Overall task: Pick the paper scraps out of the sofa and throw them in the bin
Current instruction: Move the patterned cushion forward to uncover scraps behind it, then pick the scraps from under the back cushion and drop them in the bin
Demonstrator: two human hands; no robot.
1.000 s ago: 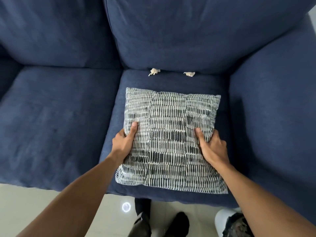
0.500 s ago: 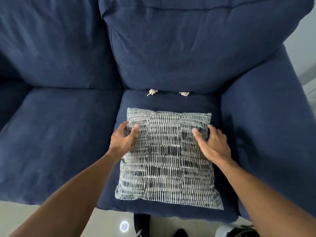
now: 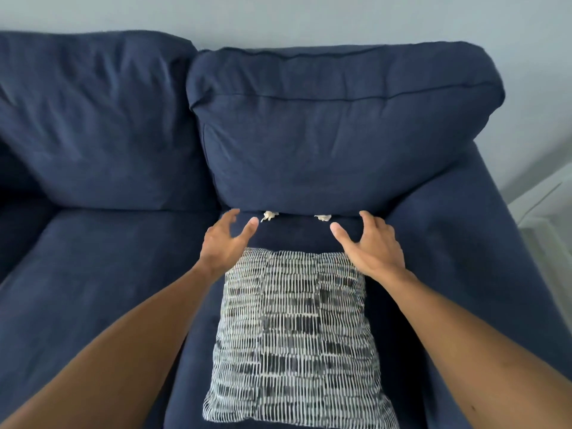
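Two crumpled white paper scraps stick out of the crease between the right seat cushion and the back cushion of a dark blue sofa (image 3: pixel 325 150): a left scrap (image 3: pixel 268 215) and a right scrap (image 3: pixel 322 217). My left hand (image 3: pixel 224 241) hovers open just left of and below the left scrap, fingers spread, touching nothing. My right hand (image 3: pixel 371 246) is open to the right of the right scrap, its fingertips near the crease. Neither hand holds anything. No bin is in view.
A black-and-white patterned throw pillow (image 3: pixel 294 335) lies flat on the right seat cushion, just behind my hands. The sofa's right armrest (image 3: pixel 464 258) rises beside it. The left seat cushion (image 3: pixel 93 289) is bare. A pale wall (image 3: pixel 309 17) stands behind the sofa.
Both hands let go of the pillow and moved forward to the crease by the scraps, fingers now spread. My view tilted up, showing the sofa's top and the wall.
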